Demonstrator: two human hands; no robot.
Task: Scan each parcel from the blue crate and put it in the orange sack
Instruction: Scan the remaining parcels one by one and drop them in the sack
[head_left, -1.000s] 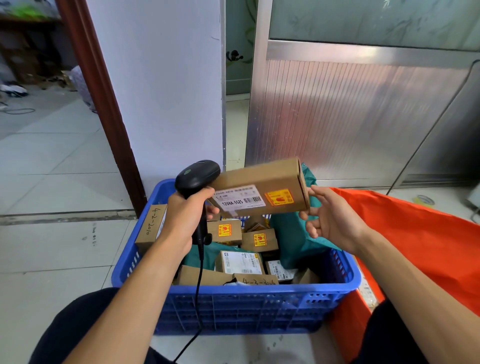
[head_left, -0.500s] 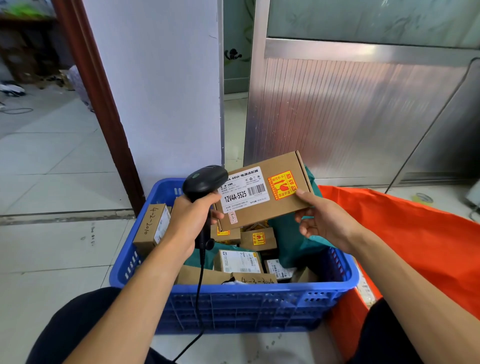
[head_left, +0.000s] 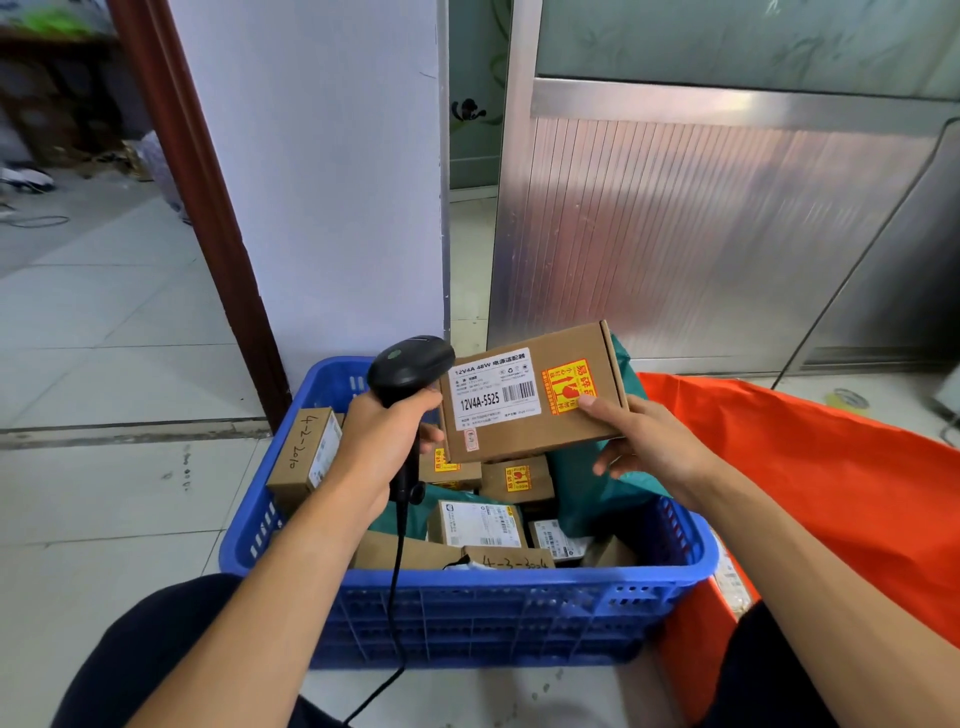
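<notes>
My right hand (head_left: 647, 447) holds a brown cardboard parcel (head_left: 530, 410) by its right end above the blue crate (head_left: 467, 603); its white barcode label and yellow sticker face up toward me. My left hand (head_left: 384, 441) grips the handle of a black barcode scanner (head_left: 410, 366), whose head sits right at the parcel's left edge. Several more cardboard parcels (head_left: 483, 525) and green mailer bags (head_left: 587, 493) lie in the crate. The orange sack (head_left: 831, 478) lies open to the right of the crate.
The crate stands on a tiled floor between my knees. Behind it are a white wall corner (head_left: 322, 182), a brown door frame (head_left: 208, 218) and a ribbed metal door (head_left: 701, 223). The scanner's black cable (head_left: 397, 613) hangs down over the crate's front. A tape roll (head_left: 847, 400) lies beyond the sack.
The parcel has been tilted so its labelled face turns up toward me, and my right hand has shifted to its right end. The scanner has stayed by the parcel's left edge.
</notes>
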